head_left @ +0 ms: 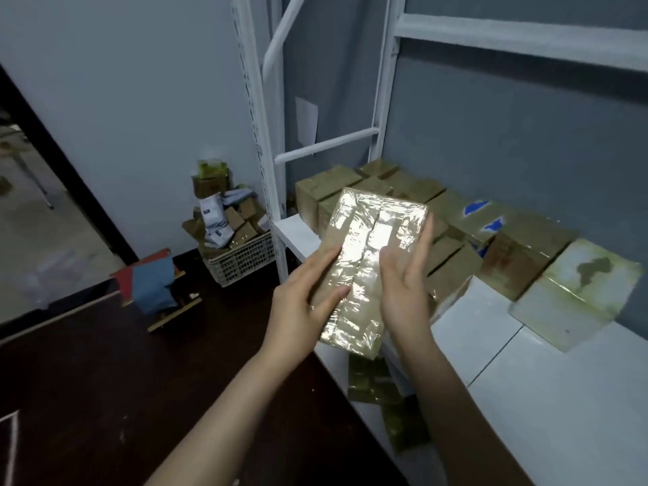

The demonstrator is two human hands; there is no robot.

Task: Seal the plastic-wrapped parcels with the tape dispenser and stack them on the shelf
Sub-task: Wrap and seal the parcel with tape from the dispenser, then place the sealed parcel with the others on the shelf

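Note:
A long plastic-wrapped parcel (368, 257) with glossy film is held up between both hands, over the front edge of the white shelf (526, 398). My left hand (301, 306) holds its left side, thumb lying over the top face. My right hand (406, 285) presses its right side with straight fingers reaching up along the edge. Behind it, several brown wrapped parcels (413, 191) stand packed in rows on the shelf. No tape dispenser is in view.
A pale greenish parcel (575, 292) sits at the right end of the row. More parcels (378, 380) lie on the level below. A white crate (242, 257) full of boxes stands on the dark floor by the shelf upright (266, 170). A small stool (157, 289) stands left.

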